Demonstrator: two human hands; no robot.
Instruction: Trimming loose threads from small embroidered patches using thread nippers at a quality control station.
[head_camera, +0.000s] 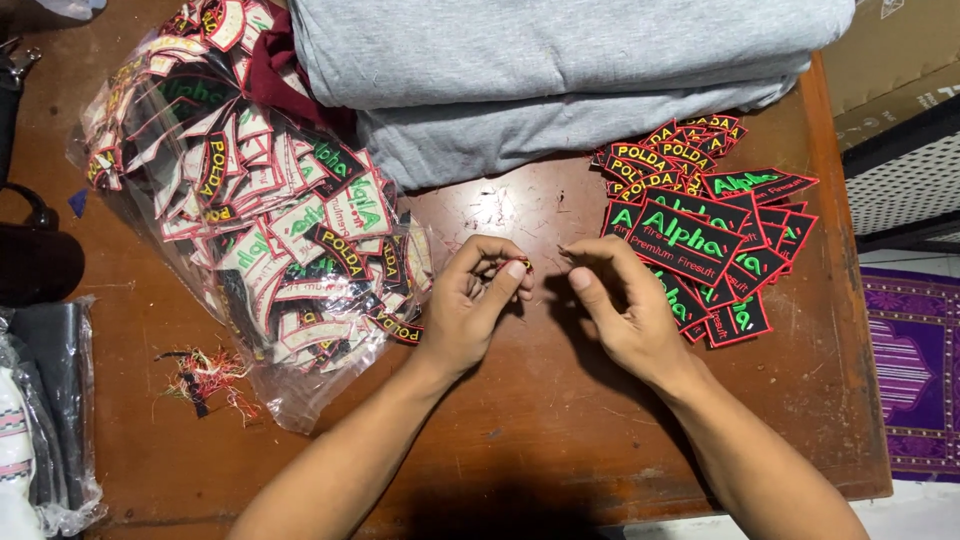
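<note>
**Patch pinched over the table's middle**

Patch (524, 265), tiny, sits between left hand (470, 305) thumb and forefinger, bag of patches (260, 210) to its left. Right hand (625, 305) fingertips nearly closed, apparently empty; sorted patches (700, 235) stacked beyond for reach.

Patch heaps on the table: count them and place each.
2. One heap of patches in a clear plastic bag lies left of the left hand; one loose pile of black patches lies beyond the right hand. Fabric may hide more.

Bright overhead light, sharp focus, dark shadow beneath forearms
</note>
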